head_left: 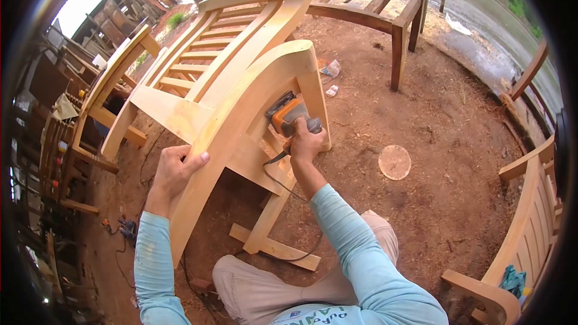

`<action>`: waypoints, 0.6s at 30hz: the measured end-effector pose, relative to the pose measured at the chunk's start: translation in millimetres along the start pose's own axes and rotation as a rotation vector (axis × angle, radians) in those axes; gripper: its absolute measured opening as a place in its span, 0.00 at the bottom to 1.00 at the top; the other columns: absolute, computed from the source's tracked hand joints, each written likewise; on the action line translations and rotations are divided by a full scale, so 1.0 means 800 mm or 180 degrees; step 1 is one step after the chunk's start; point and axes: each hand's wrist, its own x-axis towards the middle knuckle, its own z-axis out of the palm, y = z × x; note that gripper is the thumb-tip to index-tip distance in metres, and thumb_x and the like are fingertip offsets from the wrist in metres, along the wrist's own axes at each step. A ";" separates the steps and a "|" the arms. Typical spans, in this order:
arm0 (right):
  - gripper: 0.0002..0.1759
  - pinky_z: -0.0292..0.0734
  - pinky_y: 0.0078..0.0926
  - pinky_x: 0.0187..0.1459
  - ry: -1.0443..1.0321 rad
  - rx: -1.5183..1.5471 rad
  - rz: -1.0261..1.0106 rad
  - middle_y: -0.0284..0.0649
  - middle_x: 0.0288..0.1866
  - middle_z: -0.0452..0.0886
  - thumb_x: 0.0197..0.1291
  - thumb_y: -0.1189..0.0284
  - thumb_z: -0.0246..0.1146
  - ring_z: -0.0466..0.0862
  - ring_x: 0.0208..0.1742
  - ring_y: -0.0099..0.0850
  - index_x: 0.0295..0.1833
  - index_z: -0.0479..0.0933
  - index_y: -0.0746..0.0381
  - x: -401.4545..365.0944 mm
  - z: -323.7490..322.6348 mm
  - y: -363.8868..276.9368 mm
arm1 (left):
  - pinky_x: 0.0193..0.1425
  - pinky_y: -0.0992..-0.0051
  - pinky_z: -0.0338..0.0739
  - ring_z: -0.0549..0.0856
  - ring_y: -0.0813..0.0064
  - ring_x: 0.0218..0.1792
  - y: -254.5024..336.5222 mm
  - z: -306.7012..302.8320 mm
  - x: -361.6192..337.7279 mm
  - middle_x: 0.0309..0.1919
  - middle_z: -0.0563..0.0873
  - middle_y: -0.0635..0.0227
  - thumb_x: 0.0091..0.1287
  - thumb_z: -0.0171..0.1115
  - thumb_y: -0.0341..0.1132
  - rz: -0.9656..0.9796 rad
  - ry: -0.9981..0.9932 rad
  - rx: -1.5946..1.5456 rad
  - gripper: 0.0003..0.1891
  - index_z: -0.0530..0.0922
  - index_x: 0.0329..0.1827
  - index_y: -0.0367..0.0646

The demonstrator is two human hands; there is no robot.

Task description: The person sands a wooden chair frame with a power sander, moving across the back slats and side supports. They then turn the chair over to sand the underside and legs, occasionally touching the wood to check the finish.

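My right hand (307,139) is wrapped round an orange and black power sander (289,114), whose flat pad lies against the inner face of a pale wooden bench's side frame. A dark cord hangs from the tool. My left hand (176,171) grips the edge of the curved wooden rail (211,150), thumb on top and the other fingers partly hidden behind it. The slatted part of the bench (205,54) stretches away beyond both hands.
A dark wooden frame (397,24) stands at the back. Another slatted bench (530,216) is at the right, with a teal cloth (512,281) on it. A round wooden disc (395,162) lies on the dirt floor. More furniture frames and stacked wood line the left.
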 end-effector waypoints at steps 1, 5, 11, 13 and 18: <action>0.44 0.80 0.40 0.62 -0.0071 0.0005 0.0018 0.54 0.55 0.84 0.55 0.53 0.75 0.87 0.54 0.44 0.68 0.70 0.72 -0.003 -0.004 0.001 | 0.40 0.69 0.84 0.92 0.72 0.34 -0.001 0.001 0.001 0.31 0.94 0.55 0.68 0.71 0.49 0.0008 0.0010 0.0004 0.25 0.91 0.48 0.30; 0.42 0.81 0.38 0.61 -0.0322 -0.0062 0.0091 0.51 0.53 0.85 0.54 0.55 0.76 0.87 0.54 0.41 0.66 0.71 0.70 -0.034 -0.021 -0.001 | 0.40 0.70 0.83 0.91 0.74 0.34 -0.005 -0.001 0.003 0.30 0.93 0.56 0.68 0.72 0.48 0.0008 -0.0016 0.0141 0.24 0.91 0.46 0.29; 0.43 0.80 0.39 0.64 -0.0354 -0.0208 0.0547 0.53 0.56 0.85 0.51 0.53 0.76 0.87 0.58 0.44 0.66 0.73 0.70 -0.018 -0.031 0.051 | 0.39 0.71 0.81 0.87 0.78 0.33 -0.007 -0.001 -0.001 0.29 0.91 0.61 0.69 0.72 0.49 -0.0021 -0.0063 -0.0052 0.25 0.90 0.46 0.29; 0.44 0.80 0.40 0.64 -0.0140 -0.0363 0.0569 0.54 0.57 0.85 0.50 0.52 0.76 0.87 0.59 0.46 0.66 0.73 0.70 -0.010 -0.038 0.045 | 0.38 0.71 0.81 0.87 0.79 0.33 -0.008 0.001 -0.002 0.29 0.91 0.62 0.70 0.72 0.50 0.0009 -0.0048 -0.0099 0.25 0.90 0.45 0.29; 0.45 0.79 0.42 0.65 -0.0195 -0.0353 0.0491 0.55 0.57 0.86 0.47 0.51 0.75 0.87 0.60 0.48 0.65 0.75 0.69 0.029 -0.039 0.043 | 0.37 0.71 0.80 0.87 0.79 0.32 -0.009 0.001 -0.002 0.28 0.90 0.63 0.70 0.72 0.50 0.0035 -0.0058 -0.0133 0.25 0.89 0.43 0.29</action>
